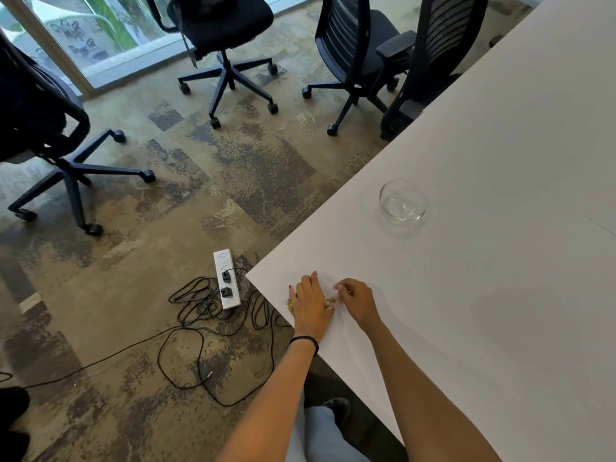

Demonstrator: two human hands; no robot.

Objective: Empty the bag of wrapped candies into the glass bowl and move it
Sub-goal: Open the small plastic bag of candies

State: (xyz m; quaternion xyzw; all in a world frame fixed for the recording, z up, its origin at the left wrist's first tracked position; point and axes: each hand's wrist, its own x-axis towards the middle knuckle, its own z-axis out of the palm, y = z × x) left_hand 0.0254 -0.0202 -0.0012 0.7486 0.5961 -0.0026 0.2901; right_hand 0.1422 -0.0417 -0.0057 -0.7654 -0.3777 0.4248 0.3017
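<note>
A clear bag of gold-wrapped candies lies near the corner of the white table, mostly hidden under my hands. My left hand lies flat on top of the bag, fingers spread. My right hand pinches the bag's thin plastic edge between thumb and fingertips. An empty glass bowl stands upright on the table farther away, to the right of my hands and well apart from them.
The table's left edge runs diagonally past my left wrist. On the carpet below lie a white power strip and tangled black cables. Several black office chairs stand beyond.
</note>
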